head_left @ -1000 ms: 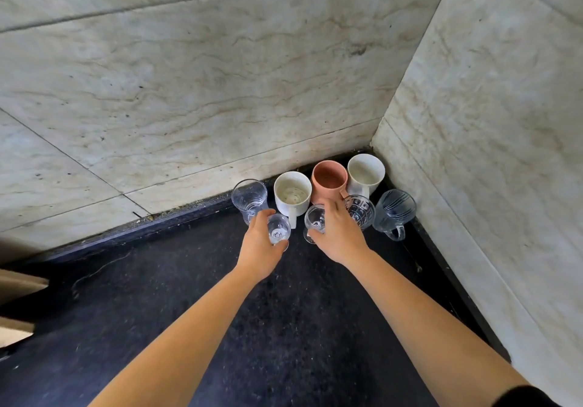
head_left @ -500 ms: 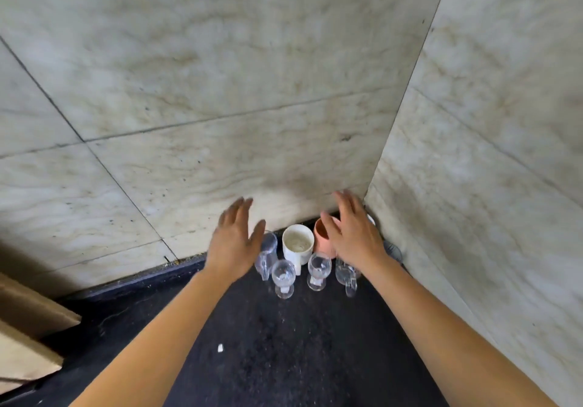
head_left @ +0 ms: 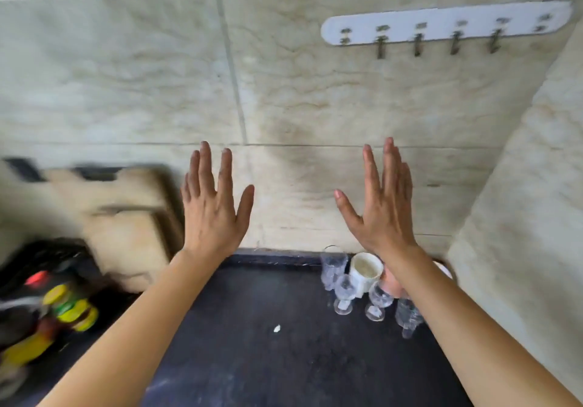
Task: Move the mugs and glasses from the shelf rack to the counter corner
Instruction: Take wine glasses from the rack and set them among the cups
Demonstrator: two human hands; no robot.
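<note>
Head view — both hands, left (head_left: 212, 214) and right (head_left: 383, 209), spread flat, empty, touching nothing.

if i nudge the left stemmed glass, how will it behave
Likely tippy: the left stemmed glass stands on a small foot under a wider bowl. Probably fragile, being clear glass. Close beside the white mug, it may clink against it.

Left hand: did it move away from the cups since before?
Yes. The left hand was holding a small glass beside the white mug; now it is open, up and well left of that mug, touching nothing.
</note>
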